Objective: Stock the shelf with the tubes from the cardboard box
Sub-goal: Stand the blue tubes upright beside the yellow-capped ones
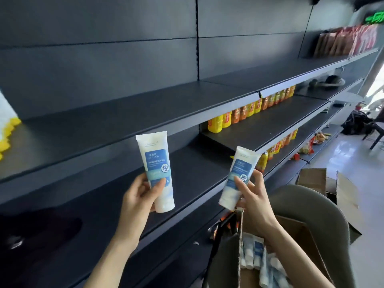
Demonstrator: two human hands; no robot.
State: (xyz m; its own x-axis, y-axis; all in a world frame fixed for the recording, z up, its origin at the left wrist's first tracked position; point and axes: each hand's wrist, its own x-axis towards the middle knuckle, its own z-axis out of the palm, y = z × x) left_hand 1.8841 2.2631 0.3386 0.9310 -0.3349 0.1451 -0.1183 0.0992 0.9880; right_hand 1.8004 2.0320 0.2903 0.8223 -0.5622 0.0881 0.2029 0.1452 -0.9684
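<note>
The left hand [141, 194] grips one white and blue tube [155, 173] at about seven o'clock in the view. Its fingers and thumb curl round the lower half, and the tube stands upright with the flat crimped end on top and the cap end down. The right hand [252, 197], at five o'clock, pinches a second tube [238, 179] the same way, though this one tilts with its crimp towards one o'clock. Both tubes are in the air in front of the dark shelf [197, 173], not yet resting on it. Lower at five o'clock, under the right forearm, sits the open cardboard box [299, 231], with more tubes [252, 254] lying loose inside.

These tubes look light, since each hand carries one with ease. The plastic walls are probably soft and smooth, so a hard squeeze would dent them and a loose hold might let them slip. The best grip is likely where the hands are now, low on the body near the stiffer cap. The broad cap should serve as the foot when they are stood up. They seem unlikely to break if knocked, but may topple in a row.

Yellow bottles [216, 123] line a lower shelf at two o'clock.
</note>
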